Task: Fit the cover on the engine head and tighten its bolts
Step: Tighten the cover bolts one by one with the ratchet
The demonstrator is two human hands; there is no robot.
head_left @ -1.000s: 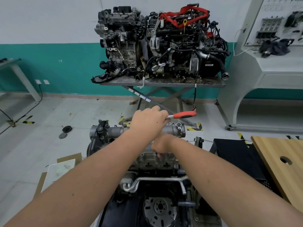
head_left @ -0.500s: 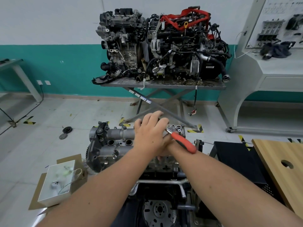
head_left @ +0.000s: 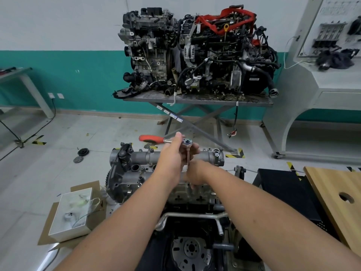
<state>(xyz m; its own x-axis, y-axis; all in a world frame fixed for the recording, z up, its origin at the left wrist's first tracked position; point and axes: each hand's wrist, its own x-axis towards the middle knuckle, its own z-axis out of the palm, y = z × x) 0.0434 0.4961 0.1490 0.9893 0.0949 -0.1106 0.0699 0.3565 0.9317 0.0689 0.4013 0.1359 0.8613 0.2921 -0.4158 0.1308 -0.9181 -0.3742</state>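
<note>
ratchet in left grip, cover seemingly below

No text, brand or number can be read anywhere. The small white labels on the crossed leg of the scissor table carry print too small to make out (likewise the lines atop the trainer panel).
</note>
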